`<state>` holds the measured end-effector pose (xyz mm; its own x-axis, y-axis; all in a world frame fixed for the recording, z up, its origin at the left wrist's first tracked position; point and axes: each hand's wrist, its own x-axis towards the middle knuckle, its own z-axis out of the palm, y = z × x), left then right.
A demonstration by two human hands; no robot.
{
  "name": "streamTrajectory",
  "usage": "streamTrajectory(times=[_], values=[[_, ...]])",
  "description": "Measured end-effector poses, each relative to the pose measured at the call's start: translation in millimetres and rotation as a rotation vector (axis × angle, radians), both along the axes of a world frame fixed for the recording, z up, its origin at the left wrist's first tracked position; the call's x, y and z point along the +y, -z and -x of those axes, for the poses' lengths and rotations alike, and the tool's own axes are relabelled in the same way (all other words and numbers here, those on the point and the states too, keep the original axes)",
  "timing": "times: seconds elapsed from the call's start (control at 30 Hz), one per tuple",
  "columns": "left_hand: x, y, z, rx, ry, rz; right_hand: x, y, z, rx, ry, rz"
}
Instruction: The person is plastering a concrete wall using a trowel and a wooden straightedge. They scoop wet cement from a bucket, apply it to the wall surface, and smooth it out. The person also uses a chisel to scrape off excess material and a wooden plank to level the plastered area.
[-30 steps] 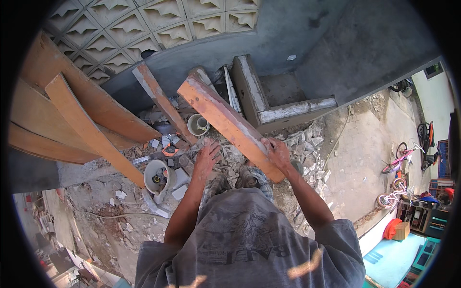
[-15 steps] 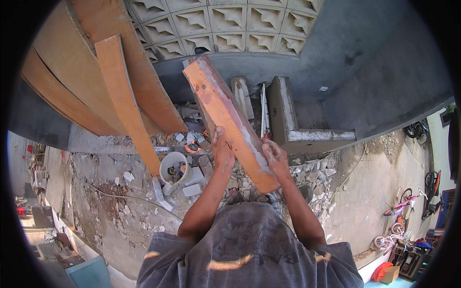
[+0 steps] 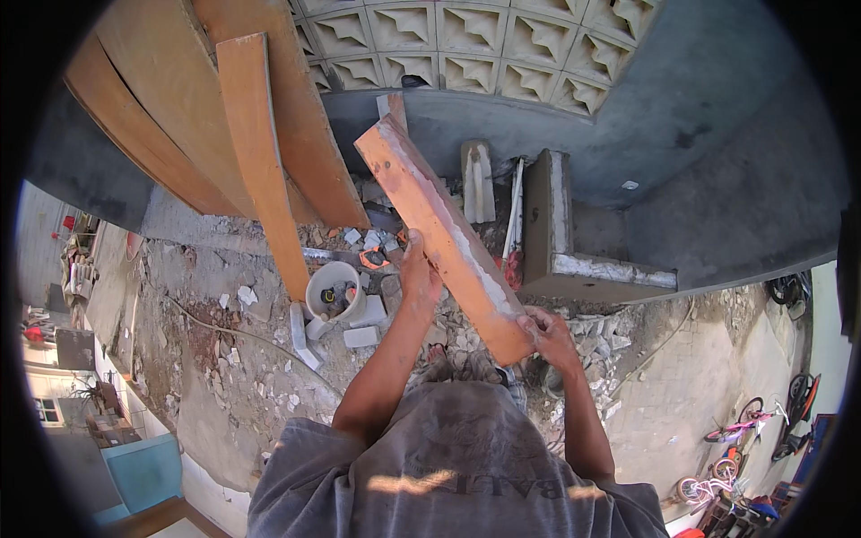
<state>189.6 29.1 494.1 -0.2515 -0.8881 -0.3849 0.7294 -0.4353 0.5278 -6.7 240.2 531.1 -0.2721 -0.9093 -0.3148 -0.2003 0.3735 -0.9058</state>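
Note:
Between my hands is a long orange-brown wooden board [image 3: 432, 229], tilted, its upper end pointing away to the left. A strip of whitish dried mortar runs down its right edge. My left hand [image 3: 420, 269] grips the board's left edge near the middle, thumb on the face. Lower down, on the right edge by the near end, my right hand [image 3: 549, 336] has its fingers closed on the board. The underside of the board and the fingertips behind it are hidden.
A white bucket [image 3: 333, 291] with tools stands at left beside pale blocks [image 3: 361, 336]. Large plywood sheets [image 3: 179, 99] lean at far left. A grey masonry box [image 3: 574, 260] is at right, with broken rubble [image 3: 592, 341] around my feet. Children's bicycles [image 3: 722, 471] stand far right.
My right hand has slid down the board's right edge toward its near end. The left hand keeps its hold. The surroundings have shifted slightly in view.

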Motion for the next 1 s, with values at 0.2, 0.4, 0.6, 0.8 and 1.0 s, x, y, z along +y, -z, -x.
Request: streamTrajectory(times=[0.2, 0.4, 0.6, 0.8, 1.0], values=[[-5, 5, -13, -0.038, 0.141, -0.148, 12, 30, -7, -0.338, 0.161, 0.065], [11, 20, -42, -0.104, 0.247, -0.172, 4, 51, -11, -0.779, 0.269, -0.011], [55, 53, -70, -0.352, 0.329, -0.215, -13, 56, -30, -0.889, 0.398, -0.193], [88, 48, -96, -0.331, 0.514, -0.332, -47, 59, -72, -0.573, 0.413, -0.427], [90, 43, -106, -0.324, 0.582, -0.270, -51, 44, -95, -0.631, 0.319, -0.431]])
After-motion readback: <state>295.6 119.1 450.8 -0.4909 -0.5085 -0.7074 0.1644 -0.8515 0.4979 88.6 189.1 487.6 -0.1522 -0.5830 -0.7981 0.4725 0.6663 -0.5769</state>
